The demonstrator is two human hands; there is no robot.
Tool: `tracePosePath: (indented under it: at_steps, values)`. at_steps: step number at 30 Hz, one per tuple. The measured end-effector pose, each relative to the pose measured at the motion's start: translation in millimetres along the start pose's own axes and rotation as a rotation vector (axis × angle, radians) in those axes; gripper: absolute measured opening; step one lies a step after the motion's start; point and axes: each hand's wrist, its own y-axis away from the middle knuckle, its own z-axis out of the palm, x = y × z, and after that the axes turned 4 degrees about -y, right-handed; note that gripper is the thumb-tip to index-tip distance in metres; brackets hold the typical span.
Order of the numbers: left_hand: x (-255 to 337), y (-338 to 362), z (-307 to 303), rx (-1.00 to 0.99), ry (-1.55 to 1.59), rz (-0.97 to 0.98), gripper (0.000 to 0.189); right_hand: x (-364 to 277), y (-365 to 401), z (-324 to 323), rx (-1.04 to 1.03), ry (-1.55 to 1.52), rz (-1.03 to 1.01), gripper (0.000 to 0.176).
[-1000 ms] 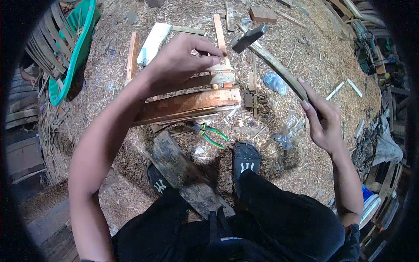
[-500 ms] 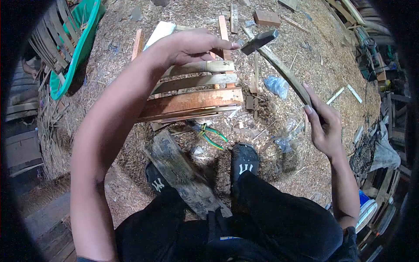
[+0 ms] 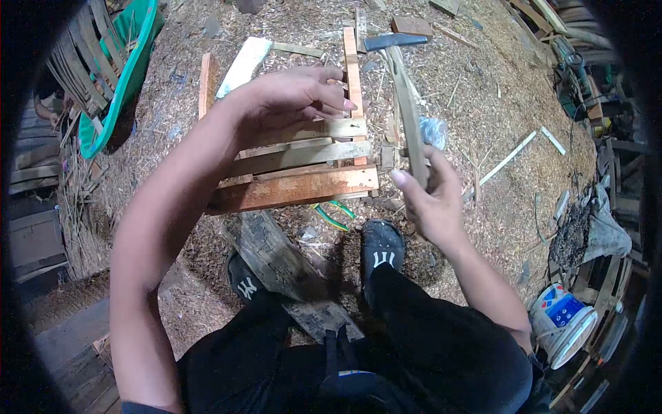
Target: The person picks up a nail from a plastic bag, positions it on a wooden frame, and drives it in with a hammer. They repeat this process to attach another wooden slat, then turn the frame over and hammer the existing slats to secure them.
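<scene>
My right hand is wrapped round the wooden handle of a hammer. Its dark head points away from me, beyond the near end of a reddish upright rail. My left hand reaches over a slatted wooden frame, fingers curled beside that rail. Whatever the left fingers may pinch is too small to make out. Several slats lie across the frame, the nearest one reddish-brown. Pliers with green and yellow handles lie partly under the frame's near edge.
A weathered plank lies between my shoes. A green tub holds wooden strips at left, near another person's hand. A white board, a brick-like block, a plastic bag and a bucket stand around.
The hammer has swung left and upright, its head now farther from my left hand. My left hand has lowered toward the slats, and the frame sits slightly nearer, covering part of the pliers.
</scene>
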Motion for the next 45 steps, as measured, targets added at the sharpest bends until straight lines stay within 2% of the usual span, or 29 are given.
tracePosePath:
  at_steps: [2, 5, 7, 11, 13, 17, 19, 23, 25, 28, 31, 38, 41, 43, 45]
  values:
    - [0, 5, 3, -0.006, 0.029, 0.014, 0.087, 5, -3, 9, -0.087, -0.106, 0.047, 0.041]
    - [0, 11, 2, -0.065, -0.015, -0.029, 0.092, 9, -3, 24, -0.071, -0.097, -0.014, 0.043]
    - [-3, 14, 3, -0.163, -0.048, 0.081, 0.094, 13, -2, 28, -0.056, -0.04, -0.024, 0.046]
    - [-10, 17, 5, -0.178, -0.046, 0.126, 0.097, 14, 0, 31, -0.046, -0.048, 0.001, 0.045]
    - [-15, 14, 5, -0.077, -0.164, 0.16, 0.098, 15, 1, 33, -0.029, -0.065, -0.012, 0.043]
    - [-17, 12, 5, -0.089, -0.161, 0.136, 0.099, 18, 3, 36, -0.002, -0.085, -0.023, 0.041]
    - [-17, 11, 5, -0.026, -0.299, 0.168, 0.101, 19, 3, 36, 0.002, -0.074, -0.017, 0.04]
    - [-23, 7, 6, -0.029, -0.208, 0.184, 0.103, 23, 3, 35, -0.006, -0.081, -0.038, 0.039]
    - [-11, 18, 13, -0.018, -0.159, 0.126, 0.103, 25, 2, 34, -0.021, -0.109, -0.066, 0.039]
    - [-15, 9, 10, 0.018, -0.265, 0.16, 0.102, 24, 2, 34, -0.022, -0.097, -0.041, 0.039]
    - [-13, 12, 13, -0.008, -0.167, 0.155, 0.102, 21, 2, 33, -0.018, -0.053, -0.046, 0.039]
    - [-10, 15, 11, -0.012, -0.241, 0.139, 0.103, 19, 1, 36, -0.031, -0.097, -0.076, 0.036]
    - [-9, 26, 19, -0.01, -0.07, 0.164, 0.105, 19, 2, 34, -0.038, -0.112, -0.04, 0.038]
    - [-11, 27, 21, 0.095, -0.091, 0.169, 0.101, 20, 2, 34, -0.037, -0.12, -0.034, 0.038]
    - [-9, 34, 24, 0.118, -0.098, 0.184, 0.098, 18, 2, 36, -0.029, -0.121, -0.029, 0.038]
